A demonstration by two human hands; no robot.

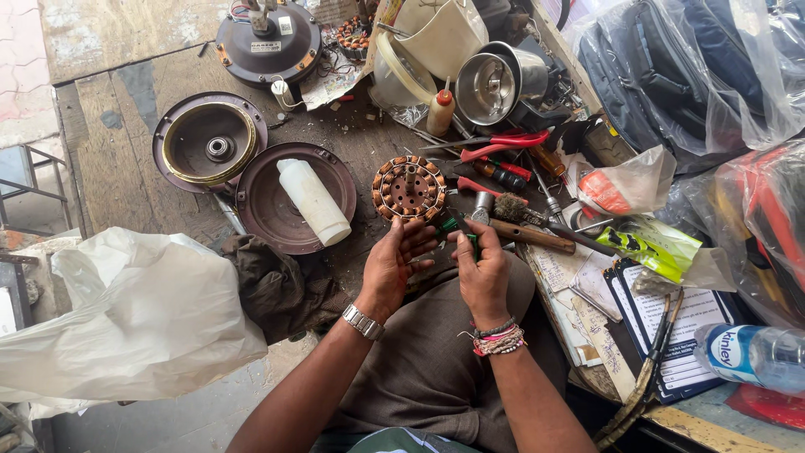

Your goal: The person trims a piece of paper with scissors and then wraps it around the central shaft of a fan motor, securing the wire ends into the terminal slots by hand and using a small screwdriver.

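My left hand (pixel 394 262) and my right hand (pixel 482 270) are raised over my lap, close together, with a small green-handled tool (pixel 454 226) pinched between their fingertips. The right hand's fingers curl round the green handle; the left hand's thumb and fingers touch the tool's other end. Just beyond the hands, on the wooden board, lies a round copper-wound fan stator (pixel 408 187). A metal watch sits on my left wrist, thread bands on my right.
Two brown fan motor covers (pixel 208 141) (pixel 277 210) lie at left, a white plastic bottle (pixel 314 200) resting in one. Red-handled pliers (pixel 503 144), screwdrivers and a wooden-handled brush (pixel 527 226) lie at right. A white plastic bag (pixel 126 319), dark rag, papers and water bottle (pixel 755 352) surround me.
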